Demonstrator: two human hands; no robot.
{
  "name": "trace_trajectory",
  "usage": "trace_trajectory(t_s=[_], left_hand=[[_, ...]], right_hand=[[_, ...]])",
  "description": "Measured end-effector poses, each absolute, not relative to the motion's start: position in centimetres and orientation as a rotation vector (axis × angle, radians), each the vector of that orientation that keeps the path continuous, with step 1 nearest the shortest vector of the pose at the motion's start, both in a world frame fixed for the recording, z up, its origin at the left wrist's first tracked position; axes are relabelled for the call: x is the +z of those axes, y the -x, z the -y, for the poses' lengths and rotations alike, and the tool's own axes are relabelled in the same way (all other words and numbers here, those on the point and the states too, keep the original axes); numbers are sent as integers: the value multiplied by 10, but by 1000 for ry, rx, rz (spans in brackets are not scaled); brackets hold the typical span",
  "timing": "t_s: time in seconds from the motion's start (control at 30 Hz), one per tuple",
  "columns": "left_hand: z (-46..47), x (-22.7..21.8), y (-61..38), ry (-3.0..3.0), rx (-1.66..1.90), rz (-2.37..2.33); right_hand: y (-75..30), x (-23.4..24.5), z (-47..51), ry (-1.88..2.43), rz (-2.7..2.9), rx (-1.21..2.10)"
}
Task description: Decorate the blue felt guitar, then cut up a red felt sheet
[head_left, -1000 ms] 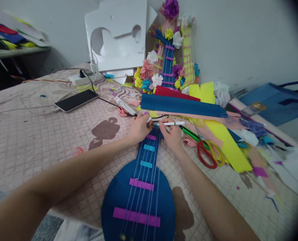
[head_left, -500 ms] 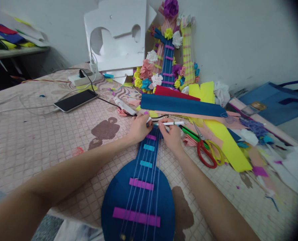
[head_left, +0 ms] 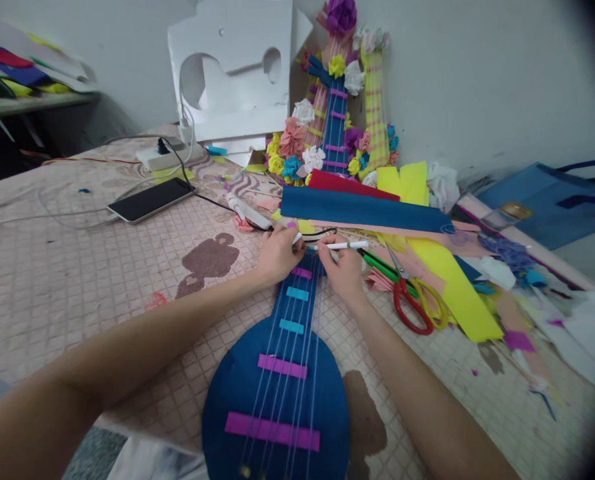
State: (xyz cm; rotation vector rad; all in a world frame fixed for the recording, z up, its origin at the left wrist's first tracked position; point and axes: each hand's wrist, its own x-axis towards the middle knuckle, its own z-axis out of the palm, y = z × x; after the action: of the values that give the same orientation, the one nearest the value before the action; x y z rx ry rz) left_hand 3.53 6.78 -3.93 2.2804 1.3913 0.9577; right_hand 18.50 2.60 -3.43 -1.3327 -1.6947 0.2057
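A dark blue felt guitar (head_left: pixel 282 373) with magenta and cyan strips and thin strings lies on the table in front of me. My left hand (head_left: pixel 276 257) is closed at the top of its neck, fingertips pinched on the strings. My right hand (head_left: pixel 341 270) is closed on the other side of the neck. A white pen-like stick (head_left: pixel 340 246) lies across the top of the neck between the two hands; I cannot tell which fingers grip it.
Red and yellow scissors (head_left: pixel 417 303) lie just right of my right hand. Blue (head_left: pixel 362 210), red and yellow felt sheets pile behind. Decorated felt guitars (head_left: pixel 335 113) lean on the wall. A phone (head_left: pixel 150 200), cables and a power strip (head_left: pixel 170 155) sit at the left.
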Motion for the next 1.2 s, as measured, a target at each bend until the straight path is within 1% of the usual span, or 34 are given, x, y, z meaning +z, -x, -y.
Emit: trace_trajectory(t_s=[0.47, 0.6, 0.7, 0.77, 0.87, 1.03, 1.2], left_hand=[[-67, -39, -35, -2261, 956, -1404], [-55, -24, -18, -2382, 973, -1400], [-44, -7, 12, -2651, 962, -1367], [-42, 0, 38, -2719, 959, -1452], [-55, 0, 71, -2630, 984, -1645], [-101, -12, 88, -2500, 938, -1539], [-138, 0, 81, -2549, 830, -1573]], right_hand=[[-183, -33, -25, 1331, 1697, 217], [-187, -32, -23, 1356, 1670, 217], [-189, -32, -21, 1387, 1645, 226], [-189, -32, -20, 1393, 1637, 222], [-188, -31, -19, 1381, 1638, 221], [-187, -30, -19, 1350, 1634, 238], [-189, -32, -19, 1353, 1625, 214]])
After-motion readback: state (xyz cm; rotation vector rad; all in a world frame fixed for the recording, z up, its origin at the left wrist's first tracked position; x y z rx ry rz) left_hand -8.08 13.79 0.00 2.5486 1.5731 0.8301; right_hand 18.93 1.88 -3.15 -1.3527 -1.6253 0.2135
